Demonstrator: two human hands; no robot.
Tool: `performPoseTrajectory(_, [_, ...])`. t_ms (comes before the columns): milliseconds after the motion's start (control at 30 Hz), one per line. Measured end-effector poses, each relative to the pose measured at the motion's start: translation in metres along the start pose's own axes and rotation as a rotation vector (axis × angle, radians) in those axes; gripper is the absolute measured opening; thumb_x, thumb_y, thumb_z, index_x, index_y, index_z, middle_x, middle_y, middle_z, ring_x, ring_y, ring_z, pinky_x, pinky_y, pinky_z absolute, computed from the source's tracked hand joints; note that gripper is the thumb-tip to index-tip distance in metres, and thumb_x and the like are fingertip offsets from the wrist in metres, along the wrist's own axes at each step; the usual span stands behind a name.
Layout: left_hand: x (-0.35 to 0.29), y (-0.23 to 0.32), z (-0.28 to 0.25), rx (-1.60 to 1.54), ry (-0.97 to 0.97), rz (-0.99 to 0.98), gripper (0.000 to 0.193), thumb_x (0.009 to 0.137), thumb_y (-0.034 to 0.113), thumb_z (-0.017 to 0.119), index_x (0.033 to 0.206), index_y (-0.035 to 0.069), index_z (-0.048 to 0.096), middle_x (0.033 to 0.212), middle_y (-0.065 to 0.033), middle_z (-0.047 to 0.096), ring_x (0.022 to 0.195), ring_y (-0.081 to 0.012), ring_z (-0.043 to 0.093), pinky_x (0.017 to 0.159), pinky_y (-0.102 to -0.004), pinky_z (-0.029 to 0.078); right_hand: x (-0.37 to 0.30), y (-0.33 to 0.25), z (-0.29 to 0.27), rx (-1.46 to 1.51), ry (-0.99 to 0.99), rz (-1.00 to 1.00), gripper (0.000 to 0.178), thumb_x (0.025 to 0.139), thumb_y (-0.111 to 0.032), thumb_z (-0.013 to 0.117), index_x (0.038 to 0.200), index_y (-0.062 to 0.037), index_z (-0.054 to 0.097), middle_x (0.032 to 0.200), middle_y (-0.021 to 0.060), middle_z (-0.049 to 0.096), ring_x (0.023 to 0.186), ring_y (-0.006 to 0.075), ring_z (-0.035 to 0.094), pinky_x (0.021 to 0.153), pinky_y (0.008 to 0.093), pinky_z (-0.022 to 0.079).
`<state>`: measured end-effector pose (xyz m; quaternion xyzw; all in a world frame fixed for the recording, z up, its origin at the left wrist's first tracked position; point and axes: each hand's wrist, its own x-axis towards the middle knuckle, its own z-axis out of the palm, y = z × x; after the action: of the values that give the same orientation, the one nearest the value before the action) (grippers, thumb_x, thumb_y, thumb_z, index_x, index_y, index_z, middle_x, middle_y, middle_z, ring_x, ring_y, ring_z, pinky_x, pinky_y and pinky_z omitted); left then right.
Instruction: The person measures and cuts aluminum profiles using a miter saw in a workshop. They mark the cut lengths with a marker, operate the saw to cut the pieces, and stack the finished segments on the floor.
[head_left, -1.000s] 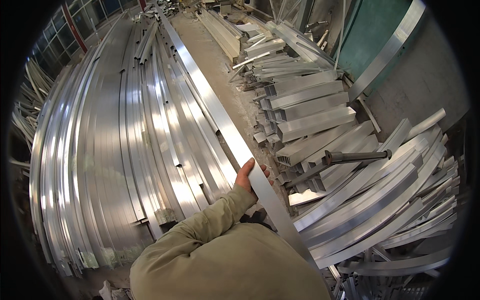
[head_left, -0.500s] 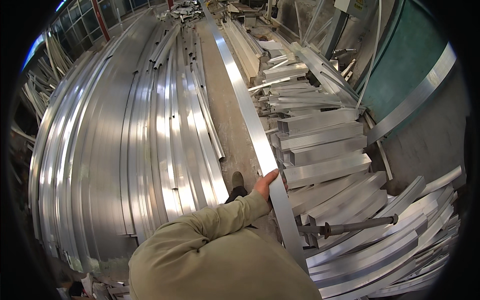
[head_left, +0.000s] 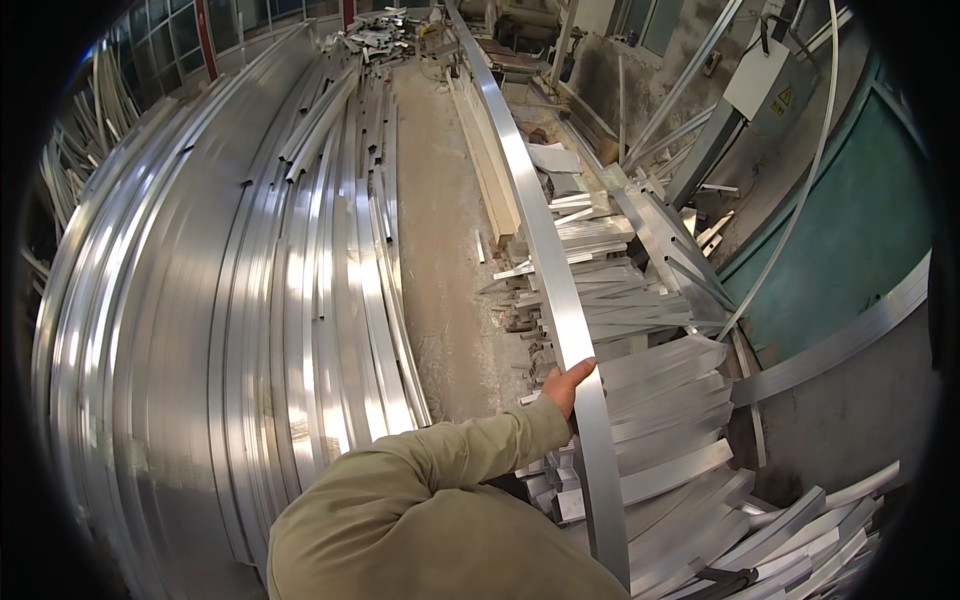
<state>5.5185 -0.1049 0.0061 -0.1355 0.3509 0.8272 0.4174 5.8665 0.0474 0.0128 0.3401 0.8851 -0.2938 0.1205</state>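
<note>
A long, flat-sided silver aluminium profile [head_left: 536, 228] runs from the lower right middle up to the far end of the aisle. My left hand [head_left: 570, 388], in an olive sleeve, is closed around its near part, with the thumb across the top face and the other fingers mostly hidden behind it. Beyond the hand, the near end passes down beside my body and out of the picture. Stacked short aluminium pieces [head_left: 665, 395] lie just right of the held profile. My right hand is not visible.
A wide stack of long aluminium profiles [head_left: 200, 330] fills the left side. A concrete aisle [head_left: 440, 200] runs between it and the cut pieces on the right. Further right are a grey electrical box [head_left: 765, 80] and a green panel [head_left: 840, 230]. Scrap [head_left: 385, 35] lies at the far end.
The view has shifted forward along the aisle, and the stacks appear nearer. My left hand keeps its grip on the profile, now slightly further right and lower in the picture.
</note>
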Motion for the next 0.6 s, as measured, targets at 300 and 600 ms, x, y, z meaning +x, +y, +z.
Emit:
performPoseTrajectory(300, [0.193,0.138,0.035,-0.053,-0.067,-0.045,0.061,0.096,0.039,0.082,0.134,0.007,0.046,0.112,-0.0126,0.070,0.097,-0.0268,0.074,0.079,-0.0494,0.064,0.175,-0.138,-0.024,0.018,0.017,0.051,0.055,0.090,-0.031,0.078,0.136,-0.0039,0.067,0.123,0.0217,0.075,0.113,0.0316,0.069,0.097,0.0452,0.056])
performPoseTrajectory(600, [0.395,0.329,0.072,-0.061,-0.096,-0.036,0.053,0.097,0.038,0.081,0.130,0.006,0.056,0.103,-0.0112,0.070,0.089,-0.0272,0.071,0.078,-0.0503,0.063,0.387,-0.264,-0.076,0.057,0.038,0.102,0.054,0.089,-0.027,0.081,0.135,-0.0028,0.067,0.119,0.0209,0.076,0.110,0.0288,0.070,0.094,0.0434,0.057])
